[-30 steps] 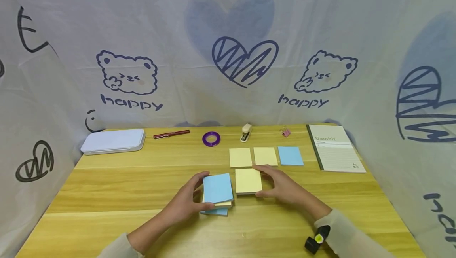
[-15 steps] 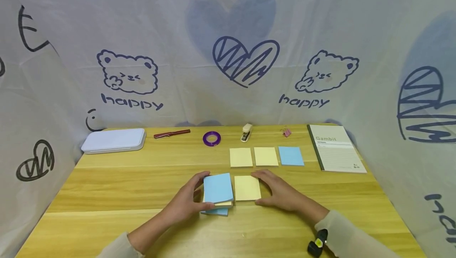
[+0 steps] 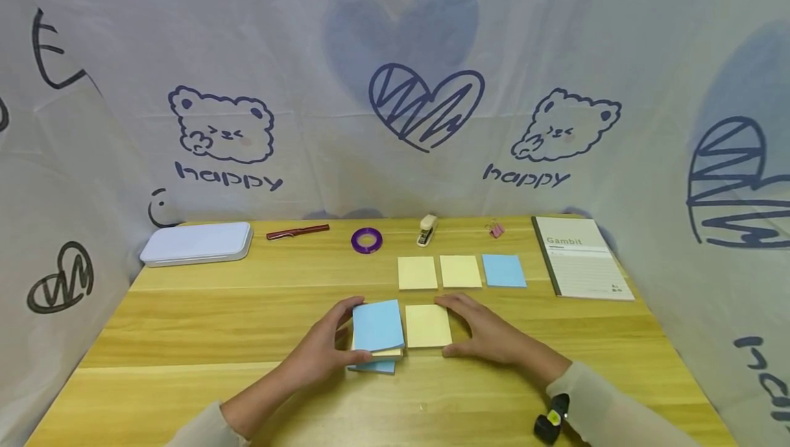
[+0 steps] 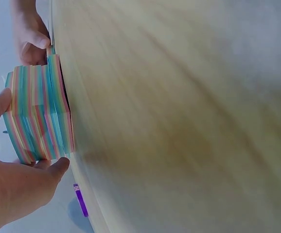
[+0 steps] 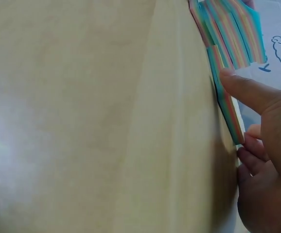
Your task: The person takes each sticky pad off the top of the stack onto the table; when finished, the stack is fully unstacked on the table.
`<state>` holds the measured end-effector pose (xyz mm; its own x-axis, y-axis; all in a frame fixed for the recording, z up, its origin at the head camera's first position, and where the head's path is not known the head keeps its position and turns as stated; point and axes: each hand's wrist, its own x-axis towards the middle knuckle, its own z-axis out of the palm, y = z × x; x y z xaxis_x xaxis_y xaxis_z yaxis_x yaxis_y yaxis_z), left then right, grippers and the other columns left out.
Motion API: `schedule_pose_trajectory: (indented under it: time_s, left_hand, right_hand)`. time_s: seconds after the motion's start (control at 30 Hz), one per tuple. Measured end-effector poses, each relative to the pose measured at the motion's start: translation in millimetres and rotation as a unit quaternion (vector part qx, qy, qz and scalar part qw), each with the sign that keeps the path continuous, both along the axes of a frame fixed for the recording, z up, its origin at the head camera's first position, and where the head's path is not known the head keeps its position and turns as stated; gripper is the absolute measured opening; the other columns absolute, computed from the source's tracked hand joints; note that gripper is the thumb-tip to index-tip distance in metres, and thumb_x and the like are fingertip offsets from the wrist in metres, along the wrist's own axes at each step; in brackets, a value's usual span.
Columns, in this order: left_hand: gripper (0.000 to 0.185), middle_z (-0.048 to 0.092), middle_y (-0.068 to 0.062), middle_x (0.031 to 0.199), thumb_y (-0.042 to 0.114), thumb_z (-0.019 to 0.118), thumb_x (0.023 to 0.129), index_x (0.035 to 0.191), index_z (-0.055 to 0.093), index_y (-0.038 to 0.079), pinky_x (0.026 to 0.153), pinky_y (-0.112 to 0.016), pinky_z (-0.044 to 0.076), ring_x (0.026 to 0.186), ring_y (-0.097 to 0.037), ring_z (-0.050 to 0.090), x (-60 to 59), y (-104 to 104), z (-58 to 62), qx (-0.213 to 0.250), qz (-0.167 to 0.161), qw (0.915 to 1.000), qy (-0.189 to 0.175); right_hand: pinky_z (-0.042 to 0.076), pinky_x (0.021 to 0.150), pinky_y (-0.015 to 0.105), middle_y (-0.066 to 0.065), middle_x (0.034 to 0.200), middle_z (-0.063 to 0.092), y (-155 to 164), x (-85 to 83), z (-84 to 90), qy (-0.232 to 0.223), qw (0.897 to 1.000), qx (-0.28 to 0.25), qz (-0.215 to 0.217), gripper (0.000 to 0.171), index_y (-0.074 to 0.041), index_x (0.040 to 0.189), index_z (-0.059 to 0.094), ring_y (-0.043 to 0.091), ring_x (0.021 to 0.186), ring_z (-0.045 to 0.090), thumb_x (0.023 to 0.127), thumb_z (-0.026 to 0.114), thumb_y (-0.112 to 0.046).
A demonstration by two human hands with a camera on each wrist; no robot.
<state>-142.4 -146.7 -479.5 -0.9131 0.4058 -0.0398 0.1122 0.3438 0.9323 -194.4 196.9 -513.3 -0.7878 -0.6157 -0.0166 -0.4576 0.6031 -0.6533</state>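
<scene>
Trouble, if it comes, starts at the pad near the middle of the table, a little toward the near edge. The left hand grasps it, thumb on the near side and fingers round the far side, and the stack already leans: its blue top sits skewed over the lower sheets, and the left wrist view shows the striped layers fanned out of square. A harder squeeze could, I think, shear the stack further or split it into clumps.

Just right of the pad lies a thin yellow pile, touching or nearly touching it. The right hand is around the pile's right side, forefinger on the far corner and thumb at the near one, the other fingers loosely curled beside it; it pinches the edges rather than lifting. A pile that thin could buckle under sideways pressure, or its sticky edge could catch the pad and drag the top sheets askew.

Toward the far edge three notes lie in a row, two yellow and one blue. A sleeve sweeping forward could curl or shift them, I reckon.
</scene>
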Motion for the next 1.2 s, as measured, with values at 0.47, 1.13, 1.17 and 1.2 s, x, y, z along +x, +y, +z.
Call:
schedule_pose_trajectory:
  time_s: [0.47, 1.13, 1.17, 1.2]
  left_hand:
    - [0.091, 0.035, -0.024, 0.162, 0.021, 0.088, 0.084, 0.156, 0.035, 0.002, 0.121, -0.065, 0.027, 0.150, -0.048, 0.030, -2.1, -1, -4.3, -0.011, 0.011, 0.9998, -0.013]
    - [0.093, 0.035, -0.026, 0.161, 0.017, 0.089, 0.083, 0.156, 0.033, 0.001, 0.120, -0.065, 0.029, 0.149, -0.051, 0.029, -4.5, -4, -6.9, -0.012, -0.009, 0.9999, -0.007]
    - [0.093, 0.035, -0.026, 0.161, 0.016, 0.088, 0.083, 0.156, 0.033, 0.001, 0.120, -0.065, 0.030, 0.149, -0.051, 0.029, -4.4, -4, -6.4, -0.013, -0.009, 0.9998, -0.006]
    - [0.092, 0.036, -0.026, 0.161, 0.016, 0.088, 0.084, 0.156, 0.033, 0.000, 0.119, -0.065, 0.030, 0.149, -0.051, 0.030, -4.3, -5, -5.8, -0.014, -0.010, 0.9998, -0.005]
  right_hand:
    - [0.030, 0.121, 0.065, 0.012, 0.163, 0.038, -16, 1.3, 28.9, -0.006, 1.000, -0.010, 0.006, 0.088, -0.016, 0.160, 0.038, 0.040, 0.151, 0.033, 0.088, 0.081, -0.044]
    - [0.032, 0.123, 0.053, 0.004, 0.163, 0.040, -74, -1.6, 43.9, -0.029, 0.997, -0.035, 0.063, 0.098, -0.012, 0.160, 0.038, 0.027, 0.151, 0.035, 0.083, 0.084, -0.052]
    - [0.032, 0.123, 0.053, 0.004, 0.163, 0.040, -76, -1.2, 43.6, -0.030, 0.997, -0.036, 0.064, 0.098, -0.012, 0.159, 0.039, 0.027, 0.151, 0.036, 0.082, 0.084, -0.051]
    - [0.033, 0.123, 0.054, 0.005, 0.163, 0.041, -78, -0.7, 43.5, -0.032, 0.997, -0.039, 0.066, 0.097, -0.011, 0.159, 0.039, 0.028, 0.150, 0.036, 0.082, 0.085, -0.050]
